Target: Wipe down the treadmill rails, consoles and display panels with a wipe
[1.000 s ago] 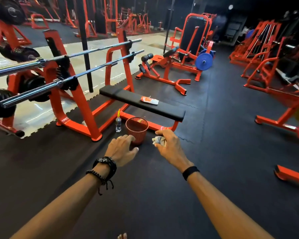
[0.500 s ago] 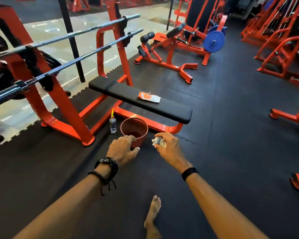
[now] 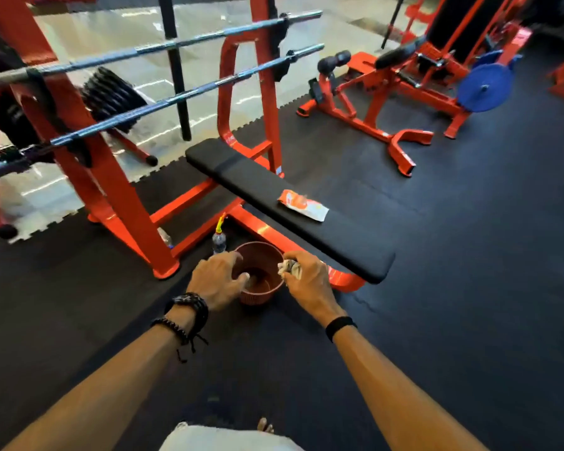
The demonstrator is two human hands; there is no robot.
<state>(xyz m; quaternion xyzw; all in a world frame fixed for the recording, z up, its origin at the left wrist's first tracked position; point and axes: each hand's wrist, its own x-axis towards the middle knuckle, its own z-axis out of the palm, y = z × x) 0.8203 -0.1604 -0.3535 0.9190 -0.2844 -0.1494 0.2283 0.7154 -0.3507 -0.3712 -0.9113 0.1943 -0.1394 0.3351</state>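
Right hand [image 3: 306, 281] grips crumpled wipe [image 3: 289, 267] above red basket [image 3: 263, 289]; no writing legible.

No legible text anywhere. Orange-and-white wipes packet [image 3: 302, 205] on the bench pad, beyond the right hand [image 3: 306, 278]: print there, too blurred to read. Small bottle [image 3: 219, 242] on the floor just past the left hand [image 3: 217, 278]: label unreadable. Blue weight plate [image 3: 485, 87], far beyond the right hand: no markings resolvable. Small white sticker low on the red upright [image 3: 267, 92] of the rack: illegible.
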